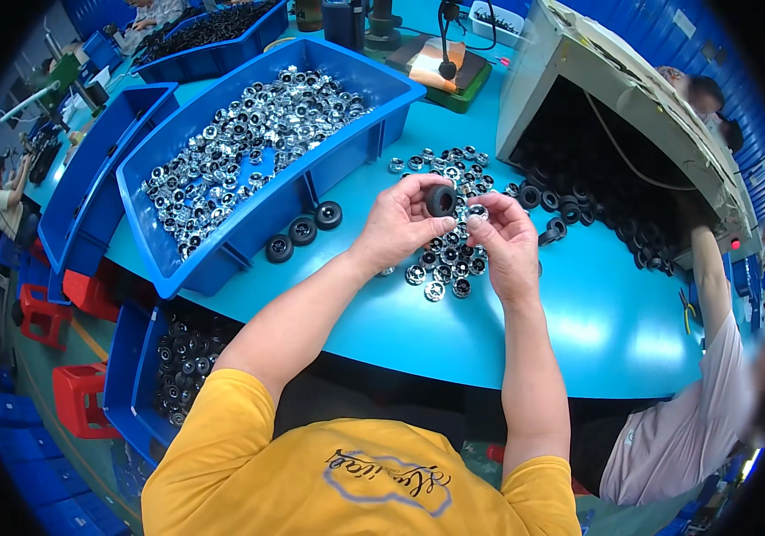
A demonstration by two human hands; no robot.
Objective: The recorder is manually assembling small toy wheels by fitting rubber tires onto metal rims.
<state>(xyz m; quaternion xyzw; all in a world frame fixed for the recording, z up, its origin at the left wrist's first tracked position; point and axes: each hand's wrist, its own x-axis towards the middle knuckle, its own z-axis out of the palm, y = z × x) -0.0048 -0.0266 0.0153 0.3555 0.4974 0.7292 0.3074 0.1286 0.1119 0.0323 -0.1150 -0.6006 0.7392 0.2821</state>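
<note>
left hand: to the right of the big blue bin (338, 165), the left hand (400, 219) has its grip closed round a black tyre (433, 198), fingers over the top, thumb below.
right hand: farther right of the bin, the right hand (509, 239) pinches a silver hub (478, 213) between thumb and fingertips – a narrow grip.
tyre and hub: held up over the bench (382, 330), right of the bin, near each other but apart.
loose hubs: spread right of the bin (445, 256), beneath and around both hands.
finished-looking wheels: three (303, 230), just beside the bin's near wall.
handling: best, i judge, to keep the tyre's hole square to the hub – fingertips on outer edges, thumbs clear of the gap, pressure even so neither tilts.
</note>
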